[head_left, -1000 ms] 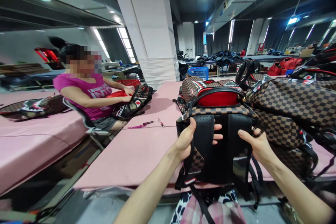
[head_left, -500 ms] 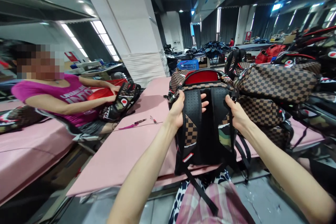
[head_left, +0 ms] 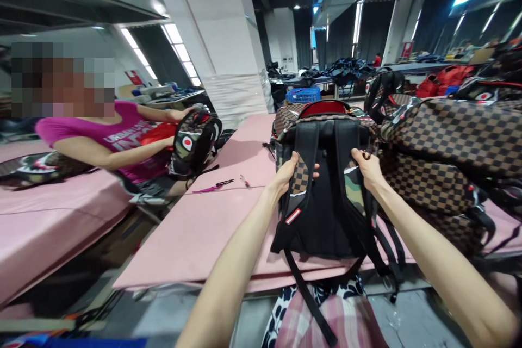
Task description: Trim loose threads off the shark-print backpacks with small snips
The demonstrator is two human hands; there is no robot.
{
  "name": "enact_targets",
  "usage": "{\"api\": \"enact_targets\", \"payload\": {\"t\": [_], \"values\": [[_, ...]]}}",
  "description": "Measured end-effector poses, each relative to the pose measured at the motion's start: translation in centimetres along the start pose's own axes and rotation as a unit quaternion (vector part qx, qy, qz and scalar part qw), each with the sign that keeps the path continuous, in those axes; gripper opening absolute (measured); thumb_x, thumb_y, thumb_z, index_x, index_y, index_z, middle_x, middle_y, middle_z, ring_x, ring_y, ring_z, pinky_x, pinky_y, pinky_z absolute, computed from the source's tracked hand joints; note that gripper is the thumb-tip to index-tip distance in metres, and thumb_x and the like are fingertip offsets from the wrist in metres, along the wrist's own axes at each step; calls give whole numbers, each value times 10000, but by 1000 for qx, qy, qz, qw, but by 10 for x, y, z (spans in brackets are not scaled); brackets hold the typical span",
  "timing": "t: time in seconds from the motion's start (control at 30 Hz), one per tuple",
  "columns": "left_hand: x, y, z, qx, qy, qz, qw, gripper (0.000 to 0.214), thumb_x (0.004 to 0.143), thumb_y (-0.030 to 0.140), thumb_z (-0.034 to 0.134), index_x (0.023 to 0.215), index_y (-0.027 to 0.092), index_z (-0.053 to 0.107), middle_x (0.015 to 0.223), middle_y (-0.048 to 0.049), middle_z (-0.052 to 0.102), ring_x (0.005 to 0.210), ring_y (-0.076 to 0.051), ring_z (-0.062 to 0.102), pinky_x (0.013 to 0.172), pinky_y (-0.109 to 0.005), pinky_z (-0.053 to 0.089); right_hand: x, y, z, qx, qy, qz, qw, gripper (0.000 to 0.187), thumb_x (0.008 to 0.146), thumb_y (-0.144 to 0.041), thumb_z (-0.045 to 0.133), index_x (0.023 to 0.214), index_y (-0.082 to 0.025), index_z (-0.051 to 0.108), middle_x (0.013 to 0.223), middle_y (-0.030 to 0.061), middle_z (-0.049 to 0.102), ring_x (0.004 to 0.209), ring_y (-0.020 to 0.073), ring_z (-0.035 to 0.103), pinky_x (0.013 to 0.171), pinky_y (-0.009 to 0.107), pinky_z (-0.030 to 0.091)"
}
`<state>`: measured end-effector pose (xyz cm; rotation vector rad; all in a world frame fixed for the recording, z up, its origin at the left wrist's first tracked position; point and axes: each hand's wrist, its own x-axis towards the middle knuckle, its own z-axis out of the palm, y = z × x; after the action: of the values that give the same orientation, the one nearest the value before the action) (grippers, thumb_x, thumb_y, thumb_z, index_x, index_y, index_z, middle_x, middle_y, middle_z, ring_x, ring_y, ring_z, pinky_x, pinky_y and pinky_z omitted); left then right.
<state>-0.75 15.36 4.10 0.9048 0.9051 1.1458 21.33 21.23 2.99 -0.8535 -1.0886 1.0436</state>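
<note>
Two bare hands on one black backpack [head_left: 326, 212], its strap side up, at the near edge of the pink table [head_left: 196, 244]. Left hand [head_left: 286, 175]: thumb in front, fingers behind, clamped on the checker-patched strap [head_left: 300, 171]. Right hand [head_left: 368, 169]: fingers curled, pinching the camouflage-patched strap [head_left: 354, 189]. Purple-handled snips [head_left: 214, 186] lie left of it; co-worker [head_left: 130, 125] beyond handles another bag [head_left: 193, 144].

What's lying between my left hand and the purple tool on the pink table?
In the head view, a red and silver item, too small to identify, lies there.
</note>
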Motion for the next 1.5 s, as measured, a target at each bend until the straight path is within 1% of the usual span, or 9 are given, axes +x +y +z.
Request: {"api": "enact_targets", "payload": {"t": [0.07, 0.17, 0.37, 0.6, 0.73, 0.93, 1.13, 1.3, 1.5], "values": [[8, -5, -6, -10, -2, 0, 1000, 580, 909, 543, 256, 993, 82, 598, 982, -176, 684, 733, -233, 688, 572, -291, 545, 3, 12, -3, -4, -1, 9, 1000, 460, 516, -564, 749, 567, -194, 481, 468, -70, 468, 453, 93, 463, 470, 238, 409], [20, -7, -9, -21, -6, -5, 1000, 567, 911, 543, 251, 959, 89, 587, 992, -174, 682, 732, -235, 689, 565, -294, 546, 7, 23, -6, -11, -2, 14, 1000, 448, 533, -589, 730, 596, -189, 538, 506, -41, 533, 492, 118, 516, 486, 246, 424], [30, -10, -10, -44, -17, -10, 999, 613, 902, 565, 238, 933, 74, 605, 1045, -189, 662, 720, -231, 687, 607, -322, 553, 8, 27, -8, -19, 4, 6, 1000, 439, 551, -591, 722, 625, -178, 593, 560, -7, 601, 511, 128, 541, 501, 254, 440], [30, -15, -13, -67, -58, -27, 996, 720, 895, 589, 170, 971, 45, 635, 1156, -197, 609, 781, -235, 678, 669, -340, 555, 8, 32, -9, -6, 10, 19, 1000, 457, 519, -591, 740, 642, -176, 593, 568, -15, 596, 515, 122, 545, 515, 251, 453], [28, -17, -16, -78, -62, -27, 995, 714, 885, 608, 184, 974, 57, 629, 1148, -197, 614, 785, -239, 678, 672, -346, 552, 8, 33, -9, 8, 16, 35, 999, 448, 499, -559, 765, 657, -169, 611, 589, -22, 601, 512, 104, 536, 518, 236, 451], [25, -24, -21, -84, -93, -24, 992, 717, 888, 600, 146, 979, 69, 619, 1132, -195, 622, 804, -259, 678, 669, -366, 550, 6, 32, -9, 25, 35, 22, 999, 418, 509, -526, 776, 651, -164, 623, 618, -26, 607, 532, 92, 536, 538, 225, 455], [20, -27, -23, -84, -89, -33, 992, 744, 886, 605, 132, 981, 54, 624, 1130, -208, 619, 809, -248, 677, 693, -361, 549, 6, 35, -10, 17, 33, 3, 999, 414, 527, -529, 765, 661, -162, 628, 627, -20, 614, 539, 97, 540, 541, 229, 461], [19, -27, -22, -84, -80, -28, 993, 734, 890, 595, 126, 979, 62, 622, 1084, -189, 646, 786, -242, 678, 668, -358, 549, 5, 36, -11, -4, 22, -12, 1000, 395, 581, -538, 732, 686, -173, 620, 632, -15, 617, 552, 122, 564, 548, 254, 480], [17, -27, -17, -73, -53, -38, 995, 760, 885, 607, 139, 990, 32, 625, 1107, -216, 627, 781, -232, 678, 690, -350, 546, 1, 34, -11, 6, 24, 10, 1000, 418, 555, -561, 736, 670, -174, 628, 626, -7, 629, 557, 124, 568, 544, 251, 481]]}}
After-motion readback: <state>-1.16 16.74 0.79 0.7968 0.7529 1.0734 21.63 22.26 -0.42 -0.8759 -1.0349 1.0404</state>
